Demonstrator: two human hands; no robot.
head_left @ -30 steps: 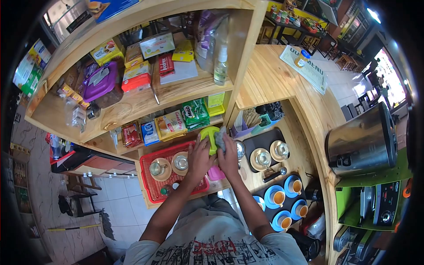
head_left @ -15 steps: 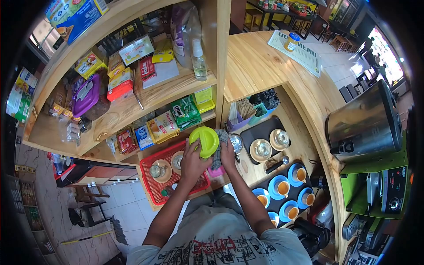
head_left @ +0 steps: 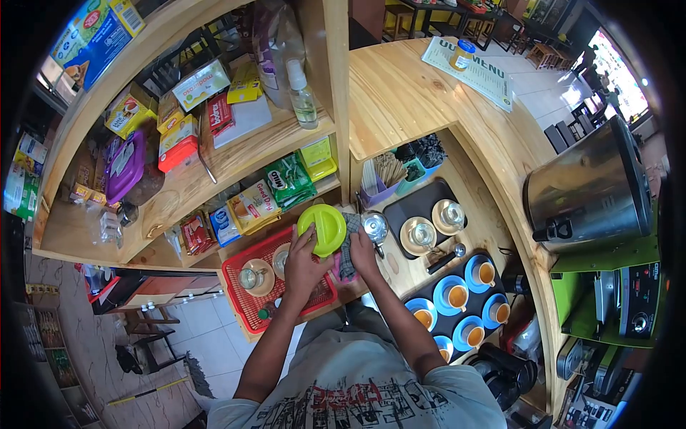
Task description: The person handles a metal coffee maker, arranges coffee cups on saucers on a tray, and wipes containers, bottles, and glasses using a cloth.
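Observation:
A lime-green round lid [head_left: 321,227] with a raised bar across its top is gripped at its near-left edge by my left hand [head_left: 306,259]. Whether a container sits under it is hidden. My right hand [head_left: 363,252] is closed on a grey checked cloth [head_left: 348,247], which hangs against the right side of the lid. Something pink [head_left: 346,277] shows partly beneath the cloth. To the left, a red plastic basket [head_left: 241,302] holds glass cups on saucers. A shiny metal teapot [head_left: 374,226] stands just right of my right hand.
A black tray [head_left: 400,209] holds two glass cups on saucers. Another dark tray bears several filled cups on blue saucers [head_left: 451,295]. A metal scoop [head_left: 444,259] lies between them. Shelves [head_left: 264,143] with packets rise ahead-left; a large steel urn [head_left: 586,189] stands right.
The view has shifted slightly, so the shelves and counter sit a little further left. Both hands keep their grip on the lid and the cloth.

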